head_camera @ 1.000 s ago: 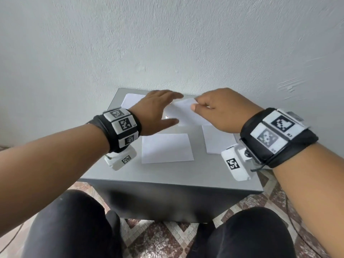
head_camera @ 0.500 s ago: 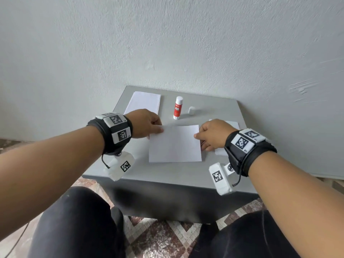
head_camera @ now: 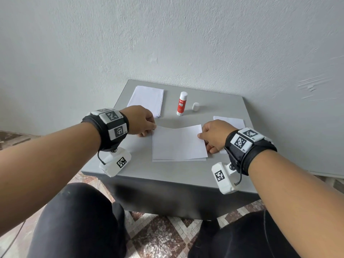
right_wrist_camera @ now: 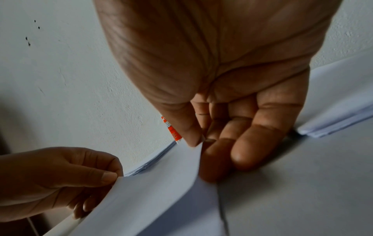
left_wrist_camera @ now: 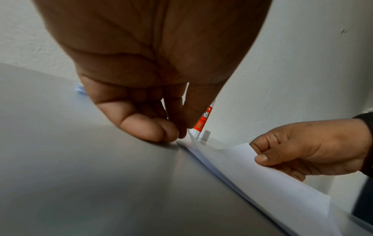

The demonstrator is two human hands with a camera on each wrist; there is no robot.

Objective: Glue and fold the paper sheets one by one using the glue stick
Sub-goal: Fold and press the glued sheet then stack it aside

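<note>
From the head camera, a person's left hand (head_camera: 142,120) and right hand (head_camera: 214,135) each pinch a far corner of the white paper sheet (head_camera: 178,144) at the centre of the grey table (head_camera: 167,174), its far edge lifted and sagging in the middle while its near edge lies on the surface, set back from the table's front edge. The glue stick (head_camera: 181,106) stands upright above the sheet, its cap (head_camera: 195,106) just to its right; a paper stack (head_camera: 147,103) sits at upper left and a second pile (head_camera: 229,121) shows behind the right hand. In the left wrist view, the left thumb and fingers (left_wrist_camera: 149,127) close narrowly on the sheet's corner at the tabletop, bare grey surface filling the lower left. In the right wrist view, thumb and forefinger (right_wrist_camera: 191,134) nip the sheet's edge, the other fingers loosely extended toward the table.
</note>
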